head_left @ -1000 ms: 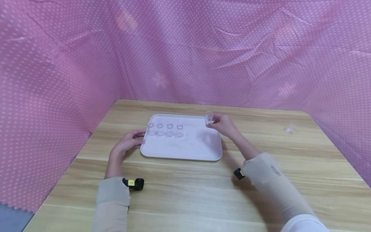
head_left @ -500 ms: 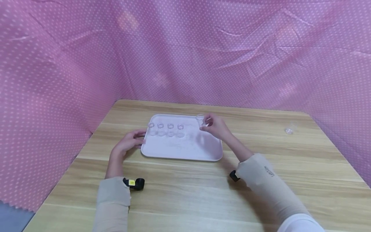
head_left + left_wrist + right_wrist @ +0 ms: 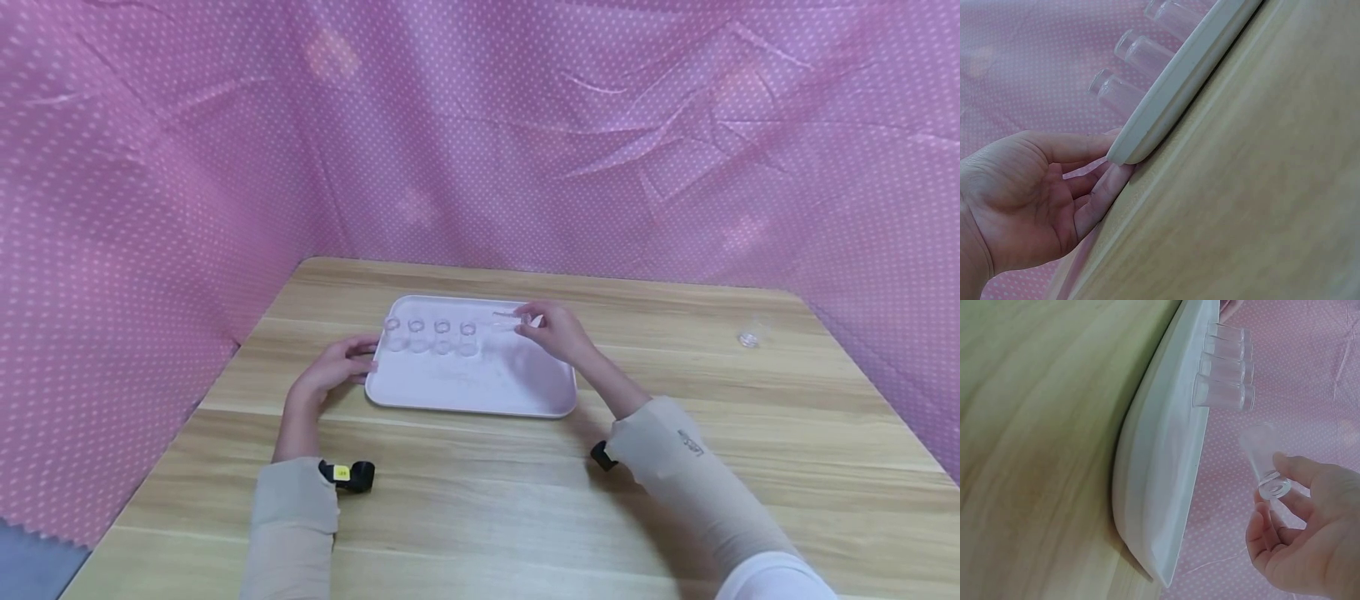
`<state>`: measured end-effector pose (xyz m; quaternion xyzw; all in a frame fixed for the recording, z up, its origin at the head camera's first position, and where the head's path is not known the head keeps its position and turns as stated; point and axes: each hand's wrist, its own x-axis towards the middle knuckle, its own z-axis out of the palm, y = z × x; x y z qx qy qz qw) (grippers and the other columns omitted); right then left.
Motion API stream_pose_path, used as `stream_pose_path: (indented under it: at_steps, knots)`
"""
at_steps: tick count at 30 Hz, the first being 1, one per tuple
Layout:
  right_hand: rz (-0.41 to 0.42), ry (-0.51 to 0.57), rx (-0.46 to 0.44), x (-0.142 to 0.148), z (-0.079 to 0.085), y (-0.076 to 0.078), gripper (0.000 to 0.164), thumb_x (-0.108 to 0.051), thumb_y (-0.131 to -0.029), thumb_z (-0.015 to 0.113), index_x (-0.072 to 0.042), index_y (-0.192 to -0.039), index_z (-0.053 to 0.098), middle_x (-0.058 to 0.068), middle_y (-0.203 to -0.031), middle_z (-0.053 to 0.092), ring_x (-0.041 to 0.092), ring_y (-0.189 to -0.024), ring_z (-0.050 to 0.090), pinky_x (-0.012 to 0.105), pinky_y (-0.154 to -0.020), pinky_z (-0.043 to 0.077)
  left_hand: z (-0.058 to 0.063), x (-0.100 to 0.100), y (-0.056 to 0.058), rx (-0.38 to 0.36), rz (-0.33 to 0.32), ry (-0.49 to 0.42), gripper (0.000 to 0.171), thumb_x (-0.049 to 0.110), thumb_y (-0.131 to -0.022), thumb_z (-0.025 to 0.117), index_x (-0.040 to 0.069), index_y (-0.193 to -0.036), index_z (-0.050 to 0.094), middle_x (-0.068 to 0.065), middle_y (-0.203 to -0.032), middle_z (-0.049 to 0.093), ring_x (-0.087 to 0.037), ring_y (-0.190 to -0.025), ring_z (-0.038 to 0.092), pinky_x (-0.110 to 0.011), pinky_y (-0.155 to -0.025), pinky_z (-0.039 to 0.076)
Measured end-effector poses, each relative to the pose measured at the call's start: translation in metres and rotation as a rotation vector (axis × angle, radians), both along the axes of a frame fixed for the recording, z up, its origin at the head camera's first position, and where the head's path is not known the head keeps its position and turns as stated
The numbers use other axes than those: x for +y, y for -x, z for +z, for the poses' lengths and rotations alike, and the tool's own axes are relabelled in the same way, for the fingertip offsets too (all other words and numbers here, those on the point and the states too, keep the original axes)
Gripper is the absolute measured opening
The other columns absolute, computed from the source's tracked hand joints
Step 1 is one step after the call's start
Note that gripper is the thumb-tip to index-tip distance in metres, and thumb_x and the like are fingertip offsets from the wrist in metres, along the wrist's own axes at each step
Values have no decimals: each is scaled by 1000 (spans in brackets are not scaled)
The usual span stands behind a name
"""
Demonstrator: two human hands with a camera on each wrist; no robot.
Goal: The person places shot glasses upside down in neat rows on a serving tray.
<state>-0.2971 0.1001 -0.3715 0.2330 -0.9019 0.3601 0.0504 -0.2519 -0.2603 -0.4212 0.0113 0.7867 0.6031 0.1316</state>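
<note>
Several clear shot glasses (image 3: pixel 442 337) stand in a row, thick bases up, on the left half of a white tray (image 3: pixel 457 396). My left hand (image 3: pixel 333 367) grips the tray's left rim, thumb on top and fingers against the underside in the left wrist view. Above the tray's back right part, my right hand (image 3: pixel 558 333) pinches another clear shot glass (image 3: pixel 1264 464) by its thick base. That glass is tipped onto its side in the head view, its mouth pointing left toward the row. It is clear of the tray in the right wrist view.
One more clear glass (image 3: pixel 748 339) is on the wooden table (image 3: pixel 465 517) at the far right; its outline is faint. Pink dotted cloth (image 3: pixel 480 167) hangs behind the table and on both sides.
My right hand has moved left over the tray, and the glass in it has turned from upright to lying sideways. The left hand stays on the tray's rim.
</note>
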Motion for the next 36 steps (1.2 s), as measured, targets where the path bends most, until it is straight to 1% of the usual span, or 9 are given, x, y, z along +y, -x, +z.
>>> stream_pose_path:
  at_steps: [4,8,12,17,20,24,27,31,36]
  knots:
    - [-13,17,16,-3,0,-1,31,-12,-83,68,0,-111,61,14,-97,62,18,-67,53,28,-59,46,-1,-1,1,-2,2,0,60,1,-87,56,-1,-141,30,-23,-138,34,-34,-112,46,-33,-83,49]
    - [-42,53,49,-5,1,-1,31,-10,-79,72,-2,-105,58,15,-96,63,23,-74,56,33,-66,48,-1,-1,0,-3,3,0,60,0,-87,56,-1,-141,30,-22,-139,34,-34,-112,46,-33,-83,49]
    - [-51,40,106,-8,2,1,29,-13,-77,74,-4,-100,59,12,-94,65,23,-75,56,33,-68,47,-1,0,0,-4,3,6,60,0,-87,56,-1,-141,30,-23,-139,34,-34,-112,45,-33,-83,49]
    - [-16,11,198,-15,2,3,25,-13,-76,75,-5,-97,64,8,-91,66,19,-71,56,31,-65,47,0,0,-1,-4,3,13,60,1,-87,56,-2,-141,29,-23,-139,34,-34,-112,45,-33,-83,49]
    - [7,-21,223,-19,4,3,24,-12,-75,75,-6,-96,66,7,-90,67,19,-70,56,30,-64,47,0,0,0,-3,5,11,60,1,-87,56,-1,-141,30,-23,-138,34,-34,-112,45,-33,-83,49]
    - [3,-90,221,-26,5,3,22,-14,-76,75,-9,-97,68,5,-91,67,18,-71,56,29,-61,47,0,0,1,-4,6,7,60,2,-87,56,-1,-141,30,-23,-138,34,-34,-113,45,-33,-84,49]
    - [11,-117,209,-30,4,4,21,-13,-77,74,-9,-96,68,5,-92,66,18,-74,56,28,-62,47,0,0,1,-5,5,5,60,2,-87,57,-2,-141,30,-23,-138,34,-34,-113,45,-33,-84,49]
    - [51,-93,193,-34,1,5,21,-8,-76,74,-6,-95,67,8,-93,65,21,-78,56,29,-68,47,0,0,1,-10,10,4,61,2,-87,57,-1,-141,30,-23,-138,34,-34,-112,45,-33,-84,49]
    - [55,-95,167,-38,-3,5,20,-7,-75,74,-6,-95,68,8,-91,64,22,-80,56,31,-68,48,1,0,1,-14,14,7,60,2,-87,57,-1,-141,30,-22,-139,34,-34,-113,45,-33,-84,49]
